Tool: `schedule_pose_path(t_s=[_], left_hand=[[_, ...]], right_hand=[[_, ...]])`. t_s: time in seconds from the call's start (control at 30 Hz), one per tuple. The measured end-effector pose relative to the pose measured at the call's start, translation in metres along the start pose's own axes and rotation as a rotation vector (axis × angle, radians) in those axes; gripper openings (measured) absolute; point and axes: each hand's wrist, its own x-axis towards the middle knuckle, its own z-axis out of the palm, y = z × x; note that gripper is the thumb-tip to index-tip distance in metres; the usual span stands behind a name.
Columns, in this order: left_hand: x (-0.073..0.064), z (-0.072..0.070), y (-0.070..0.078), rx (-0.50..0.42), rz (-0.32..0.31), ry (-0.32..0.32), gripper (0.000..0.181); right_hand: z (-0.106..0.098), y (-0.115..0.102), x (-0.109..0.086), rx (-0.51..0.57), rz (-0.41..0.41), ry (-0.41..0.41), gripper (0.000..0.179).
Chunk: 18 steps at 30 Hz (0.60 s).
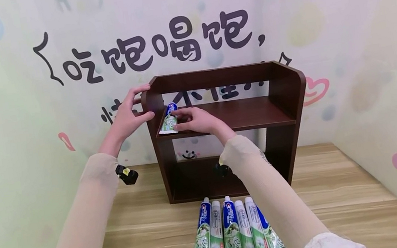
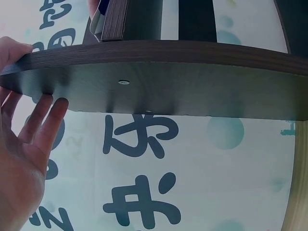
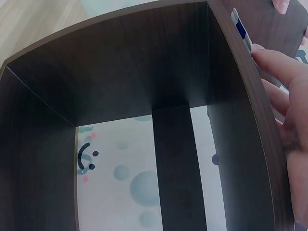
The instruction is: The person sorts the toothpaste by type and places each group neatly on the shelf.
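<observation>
A dark brown two-tier shelf [image 1: 258,110] stands on the table. On the left end of its middle board lies a blue, white and green toothpaste tube [image 1: 169,122], cap toward the back. My right hand [image 1: 199,120] pinches this tube between thumb and fingers; in the right wrist view only its flat end [image 3: 241,30] shows past the board. My left hand [image 1: 127,118] holds the shelf's left side panel [image 2: 159,86], with its thumb at one edge and fingertips against the outer face.
Several toothpaste tubes [image 1: 232,231], some blue and green, some grey and green, lie side by side in front of the shelf on the wood-grain table [image 1: 142,237]. My right forearm partly covers the rightmost ones. A printed wall [image 1: 172,6] rises close behind.
</observation>
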Motion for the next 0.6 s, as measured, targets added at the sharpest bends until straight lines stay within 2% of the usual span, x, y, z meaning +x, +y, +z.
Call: schedule_pose_path(t_s=[0.2, 0.33, 0.6], left_hand=[[0.001, 0.0, -0.002, -0.011, 0.006, -0.001, 0.068], [0.001, 0.001, 0.001, -0.012, 0.0, 0.001, 0.068], [-0.01, 0.0, 0.027, -0.018, -0.015, -0.014, 0.066]], right_hand=[[0.0, -0.001, 0.001, -0.029, -0.002, 0.002, 0.059], [-0.002, -0.003, 0.001, -0.042, -0.036, 0.012, 0.059], [-0.013, -0.012, -0.015, -0.053, -0.153, 0.081, 0.055]])
